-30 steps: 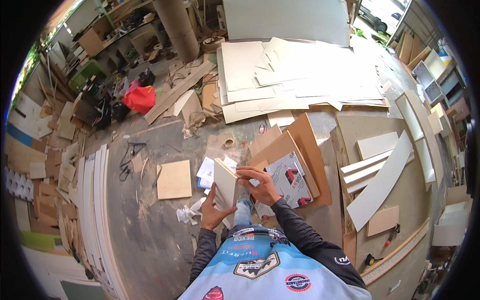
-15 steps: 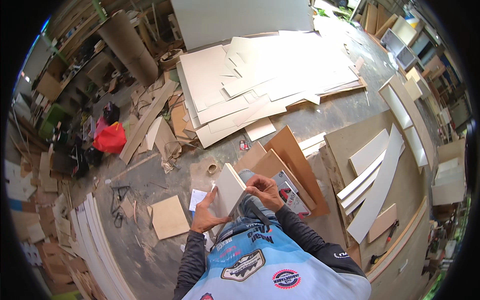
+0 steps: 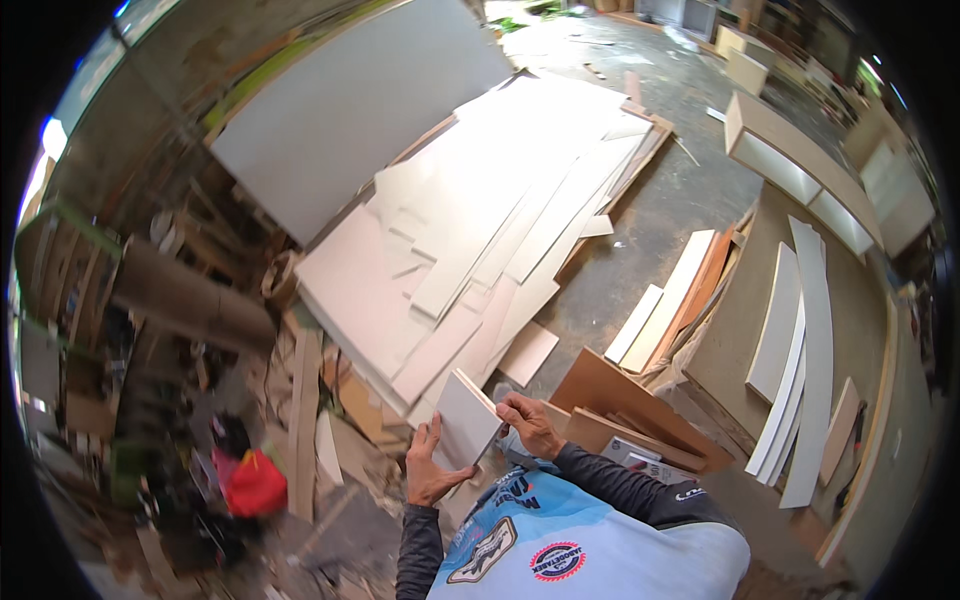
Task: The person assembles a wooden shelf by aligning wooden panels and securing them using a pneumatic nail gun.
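A small white rectangular panel (image 3: pixel 465 422), with a pale bare edge along its upper right side, is held tilted in front of my body. My left hand (image 3: pixel 436 466) grips it from the left, fingers at the left edge and thumb along the bottom. On the other side my right hand (image 3: pixel 532 424) has its fingers closed at the panel's right edge. Whether those fingers also hold something small cannot be made out. Just beyond the panel lies a large pile of white sheet pieces (image 3: pixel 440 330).
Brown boards (image 3: pixel 620 405) lean close to my right arm. Long white strips (image 3: pixel 770 360) lie on a large sheet (image 3: pixel 730 320) at the right, near an open two-compartment box (image 3: pixel 800 180). A red bag (image 3: pixel 255 485) and scrap wood clutter the left floor.
My view has swung and tilted, so the white pile and the red bag appear shifted and turned. Both hands keep their hold on the panel, which stays in front of me.
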{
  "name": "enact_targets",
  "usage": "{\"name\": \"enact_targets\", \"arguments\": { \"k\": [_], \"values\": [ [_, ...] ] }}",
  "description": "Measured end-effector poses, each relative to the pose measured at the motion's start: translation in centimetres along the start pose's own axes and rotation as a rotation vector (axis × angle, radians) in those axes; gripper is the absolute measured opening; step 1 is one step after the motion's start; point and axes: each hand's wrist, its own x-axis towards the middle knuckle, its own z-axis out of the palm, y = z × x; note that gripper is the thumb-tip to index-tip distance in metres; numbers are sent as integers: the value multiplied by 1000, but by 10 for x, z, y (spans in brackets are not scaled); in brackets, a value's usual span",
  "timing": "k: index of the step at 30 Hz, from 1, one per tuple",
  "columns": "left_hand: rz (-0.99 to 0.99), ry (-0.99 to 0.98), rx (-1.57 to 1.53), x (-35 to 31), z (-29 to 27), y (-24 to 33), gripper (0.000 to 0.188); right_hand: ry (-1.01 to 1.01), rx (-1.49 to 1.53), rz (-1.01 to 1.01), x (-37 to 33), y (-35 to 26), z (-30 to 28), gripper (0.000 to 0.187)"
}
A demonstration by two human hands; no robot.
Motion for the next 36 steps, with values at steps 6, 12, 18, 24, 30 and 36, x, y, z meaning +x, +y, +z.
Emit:
{"name": "enact_targets", "arguments": {
  "k": [6,12,18,24,30,36],
  "values": [
    [216,-4,178,171,-39,-1,115,201,-261,-65,111,-68,-34,29],
    [467,-214,112,288,1,26,116,575,-494,-81,124,-69,-86,34],
    [680,-392,85,378,67,68,116,1082,-410,7,135,-54,-128,33],
    [746,-454,163,470,136,113,113,1492,-658,-36,191,-60,-188,26],
    [651,-557,44,612,231,160,123,1422,-704,-139,271,-76,-310,26],
    [909,-630,17,750,289,274,117,1535,-213,-212,325,-161,-434,31]
  ]
}}
